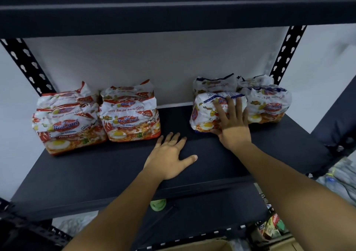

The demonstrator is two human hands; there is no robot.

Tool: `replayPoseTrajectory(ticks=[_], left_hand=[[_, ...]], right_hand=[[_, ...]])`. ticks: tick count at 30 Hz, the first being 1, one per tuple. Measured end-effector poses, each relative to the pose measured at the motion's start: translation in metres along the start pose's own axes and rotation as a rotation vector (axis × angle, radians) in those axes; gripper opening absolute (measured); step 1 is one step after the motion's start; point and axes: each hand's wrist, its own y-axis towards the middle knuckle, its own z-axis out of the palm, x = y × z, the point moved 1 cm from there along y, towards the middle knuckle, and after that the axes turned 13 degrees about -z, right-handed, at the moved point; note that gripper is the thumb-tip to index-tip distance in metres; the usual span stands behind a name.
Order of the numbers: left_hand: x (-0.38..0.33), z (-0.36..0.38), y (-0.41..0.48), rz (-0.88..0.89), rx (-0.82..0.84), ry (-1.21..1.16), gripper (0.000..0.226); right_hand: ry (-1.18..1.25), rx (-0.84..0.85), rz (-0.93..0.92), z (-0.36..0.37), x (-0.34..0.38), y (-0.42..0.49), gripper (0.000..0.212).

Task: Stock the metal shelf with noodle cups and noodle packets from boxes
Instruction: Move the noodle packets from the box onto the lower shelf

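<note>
Two red-trimmed noodle packet bundles (pixel 131 116) stand at the left of the dark metal shelf (pixel 96 173), with another red bundle (pixel 65 123) beside them. Blue-trimmed noodle packets stand at the right: one in front (pixel 204 112), one to its right (pixel 269 104), and more behind. My right hand (pixel 231 123) lies with straight, spread fingers flat against the front blue-trimmed packet. My left hand (pixel 171 158) rests palm down with spread fingers on the bare shelf board between the two groups, holding nothing.
An upper shelf board (pixel 173 10) overhangs close above. Perforated black uprights (pixel 287 54) stand at the back corners. A green cup lid (pixel 158 204) shows on the level below. A cardboard box edge (pixel 202 245) and packaged goods (pixel 273 225) lie at the bottom right.
</note>
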Motion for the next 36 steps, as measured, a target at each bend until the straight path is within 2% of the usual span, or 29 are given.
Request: replayPoseTrajectory(ticks=[16, 24, 27, 31, 36], left_hand=[[0.001, 0.001, 0.001, -0.002, -0.007, -0.015, 0.089], [0.001, 0.001, 0.002, -0.004, -0.022, -0.03, 0.087], [-0.001, -0.001, 0.001, -0.009, -0.023, -0.026, 0.088], [-0.002, -0.003, 0.0, -0.009, -0.022, -0.019, 0.087], [-0.002, -0.003, -0.004, -0.003, -0.037, -0.004, 0.082]], right_hand=[[-0.014, 0.062, -0.017, 0.004, -0.011, 0.015, 0.112], [-0.011, 0.169, -0.02, -0.012, -0.006, 0.011, 0.113], [0.034, 0.157, -0.04, -0.031, 0.002, -0.007, 0.103], [0.138, 0.165, -0.065, -0.048, 0.03, -0.039, 0.072], [0.328, 0.447, 0.007, -0.052, 0.071, -0.076, 0.068]])
